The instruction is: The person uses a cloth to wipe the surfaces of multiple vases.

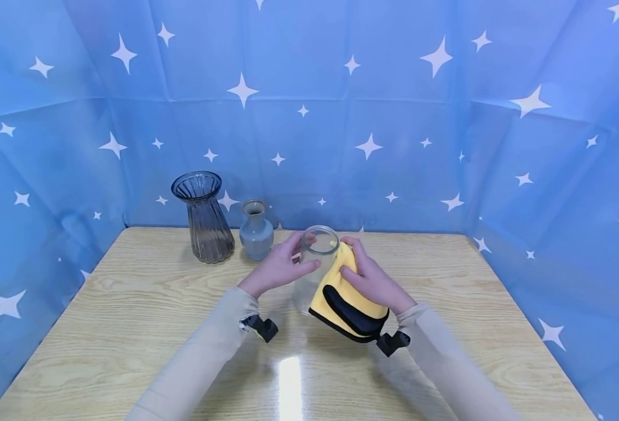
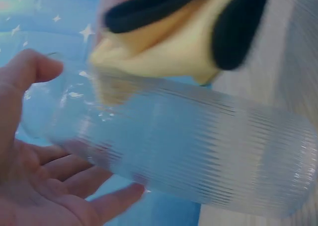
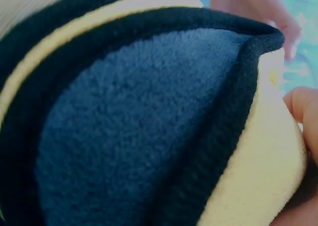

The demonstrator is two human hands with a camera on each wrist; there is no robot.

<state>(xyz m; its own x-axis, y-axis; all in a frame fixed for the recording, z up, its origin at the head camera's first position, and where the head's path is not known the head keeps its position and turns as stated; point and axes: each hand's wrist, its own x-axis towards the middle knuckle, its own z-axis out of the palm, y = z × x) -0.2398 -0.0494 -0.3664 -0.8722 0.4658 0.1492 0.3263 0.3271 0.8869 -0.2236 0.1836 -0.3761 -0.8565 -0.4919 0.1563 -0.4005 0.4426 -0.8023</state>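
A clear glass vase (image 1: 317,263) with a ribbed lower body (image 2: 198,146) is between the two hands in the head view. My left hand (image 1: 283,263) holds it near the neck, thumb on the near side and fingers behind, partly seen through the glass in the left wrist view. My right hand (image 1: 364,272) grips a folded yellow cloth (image 1: 359,301) with black edging and a dark blue-grey reverse side (image 3: 134,112). The top of the cloth lies against the vase's side just under the rim. In the right wrist view the cloth hides most of the right hand.
At the back left of the wooden table (image 1: 130,327) stand a tall dark-tinted fluted glass vase (image 1: 209,228) and a small blue-grey ceramic vase (image 1: 256,234), close to the left hand. A blue star-patterned backdrop (image 1: 309,128) rises behind the table and along both sides.
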